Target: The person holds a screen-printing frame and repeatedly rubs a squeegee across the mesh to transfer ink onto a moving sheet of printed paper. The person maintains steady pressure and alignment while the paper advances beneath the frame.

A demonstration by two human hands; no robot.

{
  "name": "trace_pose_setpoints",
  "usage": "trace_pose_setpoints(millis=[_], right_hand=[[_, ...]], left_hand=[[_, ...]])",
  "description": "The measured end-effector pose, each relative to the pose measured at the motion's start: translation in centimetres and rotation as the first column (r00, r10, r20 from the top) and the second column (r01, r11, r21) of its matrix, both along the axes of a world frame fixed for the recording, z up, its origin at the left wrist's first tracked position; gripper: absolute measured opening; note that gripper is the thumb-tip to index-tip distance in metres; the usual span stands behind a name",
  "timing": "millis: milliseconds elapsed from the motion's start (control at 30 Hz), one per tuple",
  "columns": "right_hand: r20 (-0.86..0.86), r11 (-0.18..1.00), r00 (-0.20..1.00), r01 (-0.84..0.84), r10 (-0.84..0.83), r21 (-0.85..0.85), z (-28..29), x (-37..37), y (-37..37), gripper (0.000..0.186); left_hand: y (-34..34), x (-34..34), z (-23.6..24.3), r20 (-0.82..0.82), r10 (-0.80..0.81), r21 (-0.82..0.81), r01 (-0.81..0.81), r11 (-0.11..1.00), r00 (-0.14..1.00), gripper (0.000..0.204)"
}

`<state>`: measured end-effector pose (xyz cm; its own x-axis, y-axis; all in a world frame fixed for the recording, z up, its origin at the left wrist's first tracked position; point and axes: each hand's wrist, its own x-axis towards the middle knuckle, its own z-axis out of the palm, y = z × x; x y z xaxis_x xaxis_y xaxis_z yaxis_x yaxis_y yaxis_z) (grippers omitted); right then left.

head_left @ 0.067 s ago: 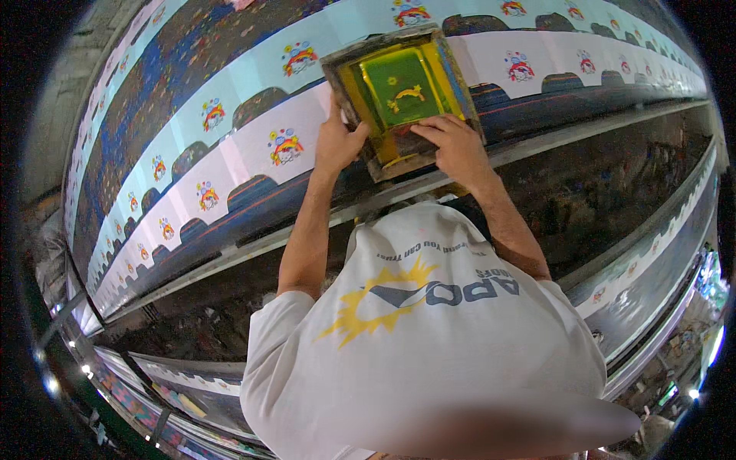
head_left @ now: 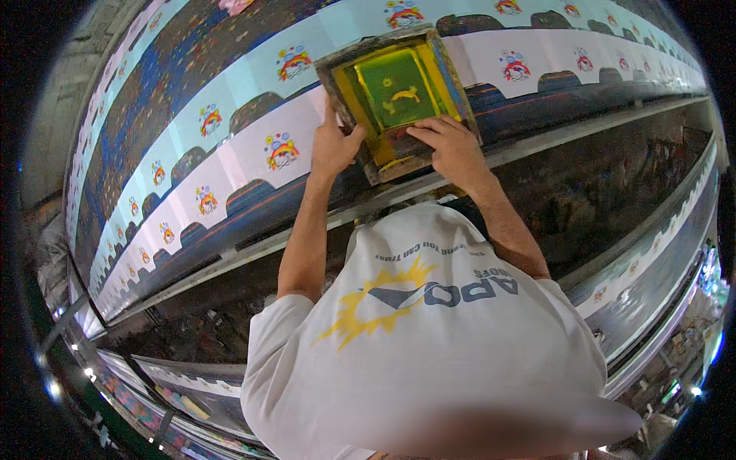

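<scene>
A rectangular screen-printing frame [head_left: 454, 73] with worn, ink-stained edges lies tilted over the near row of pale pink panels. Its mesh [head_left: 391, 88] is green and yellow, with a small rainbow-like motif in the middle. My left hand [head_left: 334, 146] grips the frame's left side, thumb on top and fingers along the outer edge. My right hand [head_left: 451, 146] is over the near right part of the frame, fingers closed together above a dark reddish strip. What those fingers hold is hidden beneath them.
Pale pink panels [head_left: 245, 172] and light blue panels [head_left: 253, 84] with colourful rainbow prints run in rows along the long dark table [head_left: 264, 201]. A metal rail [head_left: 529, 153] edges its near side. Another long table with panels [head_left: 644, 268] stands at the right, behind my body.
The table, frame and hands all sit slightly farther left in the picture. Both hands keep their places on the frame, and no clear movement against the panels shows.
</scene>
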<state>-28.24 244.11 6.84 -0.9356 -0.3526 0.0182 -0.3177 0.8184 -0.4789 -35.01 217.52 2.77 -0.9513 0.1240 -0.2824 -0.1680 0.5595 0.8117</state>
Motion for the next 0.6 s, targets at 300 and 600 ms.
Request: trace_pose_setpoints(millis=[300, 600], right_hand=[[-0.119, 0.999, 0.993, 0.018, -0.022, -0.037, -0.2, -2.1, 14.4, 0.055], [-0.084, 0.999, 0.996, 0.032, -0.035, -0.042, -0.2, -4.2, 27.3, 0.059]], left_hand=[[13.4, -2.4, 0.3, -0.183, -0.103, -0.204, 0.065, 0.977, 0.978, 0.108], [26.8, -4.9, -1.0, -0.186, -0.062, -0.063, 0.051, 0.997, 0.981, 0.101]])
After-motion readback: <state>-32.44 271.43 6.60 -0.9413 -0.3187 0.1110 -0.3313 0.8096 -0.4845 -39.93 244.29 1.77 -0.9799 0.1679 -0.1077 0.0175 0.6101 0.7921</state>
